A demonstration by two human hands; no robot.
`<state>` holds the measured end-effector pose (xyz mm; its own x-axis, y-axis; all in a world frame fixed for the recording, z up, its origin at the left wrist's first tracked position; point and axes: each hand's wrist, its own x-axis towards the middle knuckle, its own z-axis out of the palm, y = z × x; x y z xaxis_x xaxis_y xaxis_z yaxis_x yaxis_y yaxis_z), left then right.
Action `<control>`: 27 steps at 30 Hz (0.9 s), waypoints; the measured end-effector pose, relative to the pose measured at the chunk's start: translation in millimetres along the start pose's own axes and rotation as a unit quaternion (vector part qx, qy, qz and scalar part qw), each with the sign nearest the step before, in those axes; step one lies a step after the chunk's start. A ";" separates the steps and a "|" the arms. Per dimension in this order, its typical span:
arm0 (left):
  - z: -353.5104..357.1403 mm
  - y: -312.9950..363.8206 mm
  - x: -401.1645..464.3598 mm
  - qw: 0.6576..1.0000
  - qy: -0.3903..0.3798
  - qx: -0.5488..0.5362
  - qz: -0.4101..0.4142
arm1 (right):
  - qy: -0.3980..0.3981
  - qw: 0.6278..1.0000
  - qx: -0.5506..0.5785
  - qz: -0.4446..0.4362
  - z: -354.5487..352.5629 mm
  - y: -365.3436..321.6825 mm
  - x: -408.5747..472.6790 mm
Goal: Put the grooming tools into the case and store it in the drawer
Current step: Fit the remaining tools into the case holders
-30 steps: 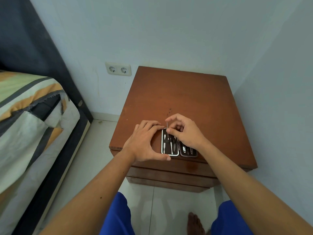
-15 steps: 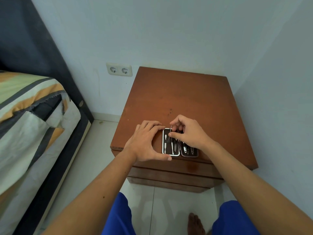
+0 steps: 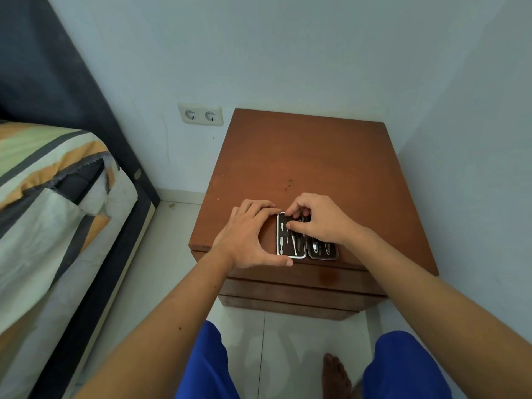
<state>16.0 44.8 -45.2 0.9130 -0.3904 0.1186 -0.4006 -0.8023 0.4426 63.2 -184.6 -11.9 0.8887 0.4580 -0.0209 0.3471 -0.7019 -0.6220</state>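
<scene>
A small dark grooming case (image 3: 291, 253) with a silver rim lies open near the front edge of the brown nightstand (image 3: 316, 156). Several metal tools (image 3: 282, 236) sit in its two halves. My left hand (image 3: 244, 240) grips the case's left half, fingers at its far edge and thumb at its near edge. My right hand (image 3: 319, 220) rests over the top of the case and pinches a thin metal tool (image 3: 294, 243) that lies down in the left half. Closed drawer fronts (image 3: 302, 286) show below the nightstand top.
A bed (image 3: 51, 203) with striped bedding and a dark frame stands to the left. A double wall socket (image 3: 201, 114) is on the wall behind. A wall runs close along the nightstand's right side. My knees in blue shorts and a bare foot (image 3: 335, 375) are on the tiled floor.
The thin tool stood upright above the case's far edge; my right hand has brought it down into the left half. My left hand has kept its hold.
</scene>
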 end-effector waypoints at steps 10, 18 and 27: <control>0.3 -0.1 -0.6 1.000 0.003 -0.002 0.007 | 0.004 0.999 -0.029 -0.021 10.9 5.4 -20.9; 1.4 0.0 -0.9 1.000 0.015 -0.005 0.009 | 0.008 0.999 -0.014 -0.038 15.9 7.2 -28.3; 0.9 0.3 -0.4 1.000 0.010 0.002 0.008 | -0.005 0.999 -0.019 -0.029 14.4 5.4 -29.5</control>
<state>15.5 44.3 -46.0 0.9079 -0.3936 0.1442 -0.4152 -0.7976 0.4375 34.5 -194.0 -25.9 0.8639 0.5036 0.0053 0.4083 -0.6943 -0.5926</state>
